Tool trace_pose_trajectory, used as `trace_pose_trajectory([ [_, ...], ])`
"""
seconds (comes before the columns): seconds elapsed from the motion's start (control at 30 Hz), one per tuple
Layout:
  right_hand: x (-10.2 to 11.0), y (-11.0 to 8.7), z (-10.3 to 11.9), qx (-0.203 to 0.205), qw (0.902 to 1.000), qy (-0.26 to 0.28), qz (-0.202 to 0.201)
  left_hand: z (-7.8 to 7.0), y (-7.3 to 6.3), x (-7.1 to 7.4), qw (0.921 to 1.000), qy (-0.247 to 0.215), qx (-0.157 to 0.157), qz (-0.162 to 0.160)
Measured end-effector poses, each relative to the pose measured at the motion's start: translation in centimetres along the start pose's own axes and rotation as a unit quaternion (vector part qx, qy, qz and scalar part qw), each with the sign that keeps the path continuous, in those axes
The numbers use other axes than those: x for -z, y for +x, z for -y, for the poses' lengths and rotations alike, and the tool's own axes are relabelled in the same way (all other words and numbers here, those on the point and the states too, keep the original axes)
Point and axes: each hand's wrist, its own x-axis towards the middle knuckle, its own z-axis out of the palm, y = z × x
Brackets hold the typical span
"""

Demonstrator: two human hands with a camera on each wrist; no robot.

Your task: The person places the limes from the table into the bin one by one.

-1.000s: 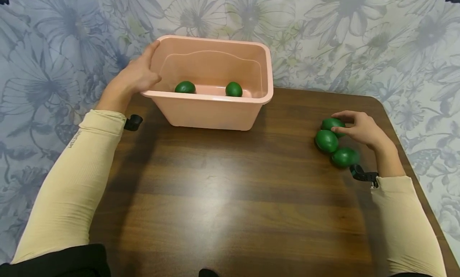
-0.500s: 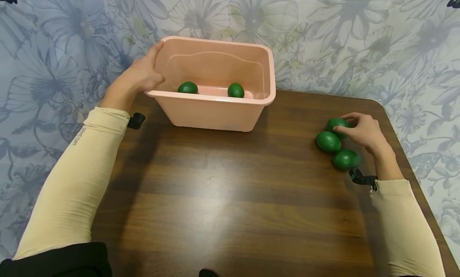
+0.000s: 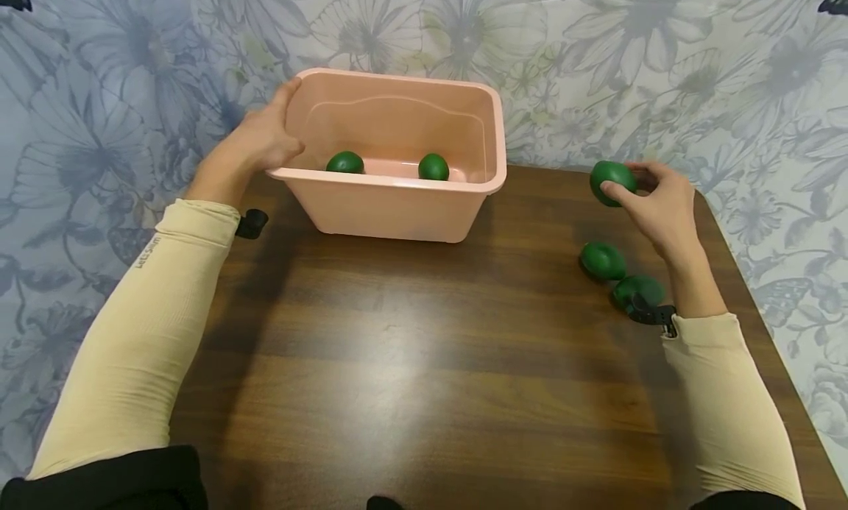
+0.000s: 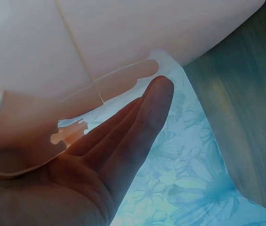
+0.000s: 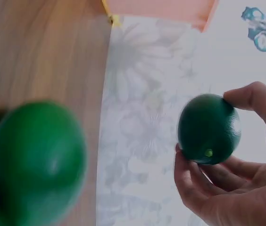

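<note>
A brown wood-grained table (image 3: 424,333) stretches toward me, its far right corner rounded, a pale glare (image 3: 387,385) on the middle of its top. Past its far and right edges, and over on the left, runs wallpaper (image 3: 563,90) with big grey flowers, bluer on the left, whiter on the right. A dark butterfly shape (image 3: 833,1) sits at the far right, partly cut off.

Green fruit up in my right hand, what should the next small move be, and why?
Probably carry the right hand left toward the pink bin, with the green fruit pinched as it is. The fruit is held clear of the table, the bin is open on top, two similar fruits lie inside, and the left hand rests at its left end.
</note>
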Motion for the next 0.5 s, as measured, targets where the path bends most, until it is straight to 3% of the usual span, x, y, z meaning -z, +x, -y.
trace_pose_trajectory([
  [0.13,-1.4,0.7,1.5,0.007,0.9976,0.064,-0.027,0.1,0.0,-0.1,1.0,0.004,0.004,-0.002],
  [0.3,-2.9,1.4,4.2,0.036,0.9931,0.101,-0.048,-0.2,0.0,-0.1,1.0,0.009,0.002,-0.004],
  [0.5,-4.7,1.6,9.6,0.076,0.9847,0.147,-0.055,-0.3,-0.2,0.1,0.9999,0.009,0.008,-0.006],
])
